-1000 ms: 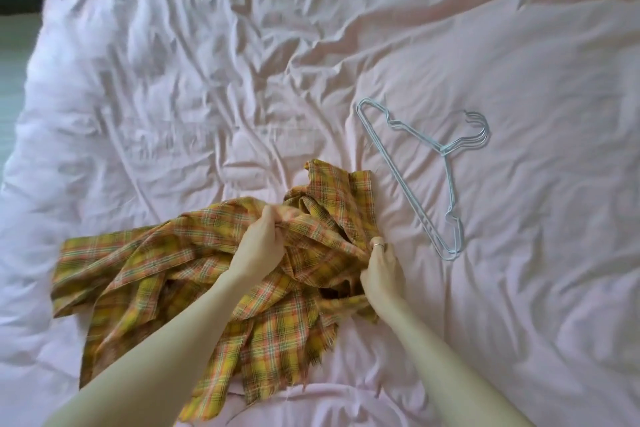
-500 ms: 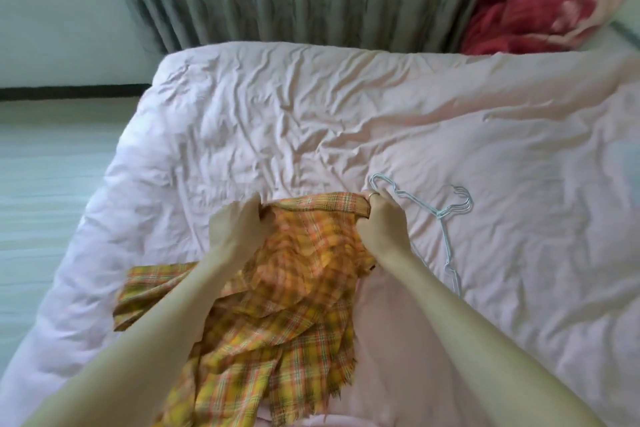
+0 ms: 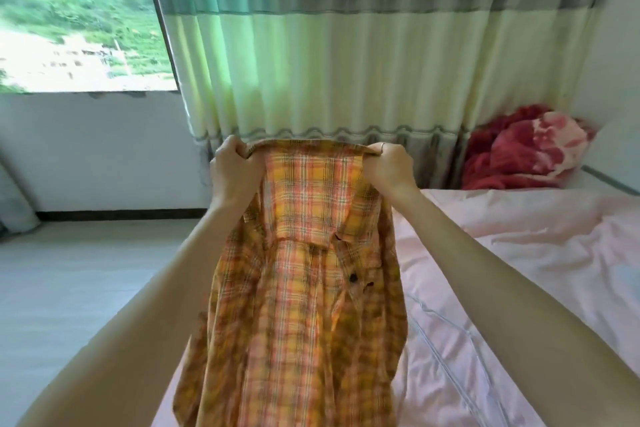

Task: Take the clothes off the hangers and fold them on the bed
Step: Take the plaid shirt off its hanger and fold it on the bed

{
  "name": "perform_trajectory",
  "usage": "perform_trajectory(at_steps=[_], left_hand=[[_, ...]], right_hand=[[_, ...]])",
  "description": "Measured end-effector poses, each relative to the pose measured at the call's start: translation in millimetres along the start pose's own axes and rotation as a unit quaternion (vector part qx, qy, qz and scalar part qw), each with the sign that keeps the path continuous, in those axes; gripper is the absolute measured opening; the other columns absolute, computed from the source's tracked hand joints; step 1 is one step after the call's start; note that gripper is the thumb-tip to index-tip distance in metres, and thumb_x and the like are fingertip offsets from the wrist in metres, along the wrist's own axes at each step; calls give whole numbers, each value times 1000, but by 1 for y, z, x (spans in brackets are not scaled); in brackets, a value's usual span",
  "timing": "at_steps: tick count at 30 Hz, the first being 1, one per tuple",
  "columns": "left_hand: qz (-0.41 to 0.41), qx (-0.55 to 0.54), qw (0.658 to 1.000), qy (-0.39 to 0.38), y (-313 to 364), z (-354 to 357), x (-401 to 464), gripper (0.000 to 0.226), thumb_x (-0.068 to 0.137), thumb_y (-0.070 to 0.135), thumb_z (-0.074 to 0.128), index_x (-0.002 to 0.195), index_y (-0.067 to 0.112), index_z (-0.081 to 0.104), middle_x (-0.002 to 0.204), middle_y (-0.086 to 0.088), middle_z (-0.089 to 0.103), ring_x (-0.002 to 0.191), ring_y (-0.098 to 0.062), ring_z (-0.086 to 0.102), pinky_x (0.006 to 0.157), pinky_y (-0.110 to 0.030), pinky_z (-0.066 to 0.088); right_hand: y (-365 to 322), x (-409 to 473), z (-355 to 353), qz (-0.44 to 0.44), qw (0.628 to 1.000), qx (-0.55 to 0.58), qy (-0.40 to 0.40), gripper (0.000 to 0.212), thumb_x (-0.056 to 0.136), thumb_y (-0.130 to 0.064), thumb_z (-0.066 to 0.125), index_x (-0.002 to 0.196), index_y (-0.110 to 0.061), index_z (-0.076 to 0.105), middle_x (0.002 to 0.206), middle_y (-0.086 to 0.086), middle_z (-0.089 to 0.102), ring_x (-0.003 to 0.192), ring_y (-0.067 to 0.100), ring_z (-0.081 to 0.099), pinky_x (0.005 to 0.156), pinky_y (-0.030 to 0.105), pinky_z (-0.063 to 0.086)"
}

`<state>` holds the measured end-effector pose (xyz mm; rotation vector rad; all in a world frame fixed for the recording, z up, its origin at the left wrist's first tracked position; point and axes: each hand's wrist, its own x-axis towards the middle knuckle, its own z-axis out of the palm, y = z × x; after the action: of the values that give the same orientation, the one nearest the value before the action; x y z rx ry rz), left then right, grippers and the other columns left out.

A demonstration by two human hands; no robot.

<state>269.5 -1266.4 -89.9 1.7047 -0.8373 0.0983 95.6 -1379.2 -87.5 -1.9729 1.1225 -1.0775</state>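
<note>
Hanging from both raised hands, the shirt (image 3: 304,288) fills the middle of the view, held up in the air above the near edge of the bed (image 3: 519,288). It is a plaid shirt in yellow, orange and pink with thin dark lines, and its lower part drops out of the bottom of the view in loose vertical folds. Two small dark spots, perhaps buttons, show on the right panel, beside what seems to be a pocket flap. The fabric is thin enough for light to pass through the upper middle part.

At the top, the left hand (image 3: 233,172) grips one end of the shirt's upper edge with its fingers curled round the cloth, and the right hand (image 3: 389,168) grips the other end the same way; a ring shows on one of its fingers. The edge is stretched nearly straight between them.

To the right, a pale hanger (image 3: 446,360) lies on the pink, wrinkled bed cover. Farther back, a red and pink blanket (image 3: 523,149) is bunched at the head of the bed. Behind everything hangs a green and cream curtain (image 3: 346,55), with a window (image 3: 76,17) to its left.
</note>
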Motion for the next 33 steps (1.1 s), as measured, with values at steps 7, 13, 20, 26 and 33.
perform_trajectory(at_steps=[7, 13, 20, 26, 33], left_hand=[[75, -84, 993, 45, 69, -44, 45, 13, 88, 19, 55, 95, 17, 44, 71, 5, 49, 66, -19, 49, 60, -31, 39], [204, 182, 950, 150, 73, -58, 44, 23, 90, 17, 50, 111, 7, 54, 109, -14, 56, 102, -32, 52, 74, -40, 42], [54, 149, 986, 49, 63, -48, 47, 26, 89, 8, 49, 113, 4, 58, 106, -20, 59, 97, -37, 56, 77, -38, 46], [-124, 15, 987, -99, 52, -35, 38, 10, 84, 11, 46, 90, 8, 53, 94, -16, 59, 90, -31, 56, 79, -36, 48], [-184, -103, 975, -67, 59, -32, 40, 21, 85, 4, 41, 72, 7, 58, 87, -19, 64, 82, -29, 63, 79, -37, 56]], right_hand=[[-92, 37, -40, -35, 991, 128, 13, 17, 74, -3, 41, 67, -14, 51, 58, 0, 41, 65, 18, 38, 53, 26, 29], [-100, 36, -42, -173, 982, -57, 45, 15, 84, -7, 48, 86, -7, 63, 66, 1, 59, 56, 11, 49, 48, 20, 40], [-87, 36, -40, -158, 973, -144, 87, 14, 85, -11, 47, 86, -6, 59, 73, 5, 61, 70, 23, 57, 56, 29, 45], [-53, 31, -30, -56, 982, -170, 63, 13, 86, -7, 44, 92, -2, 54, 94, 14, 62, 89, 33, 58, 71, 36, 45], [-63, 31, -42, -15, 984, -175, 0, 15, 86, -11, 45, 75, -6, 54, 77, 8, 56, 78, 29, 55, 68, 34, 46]])
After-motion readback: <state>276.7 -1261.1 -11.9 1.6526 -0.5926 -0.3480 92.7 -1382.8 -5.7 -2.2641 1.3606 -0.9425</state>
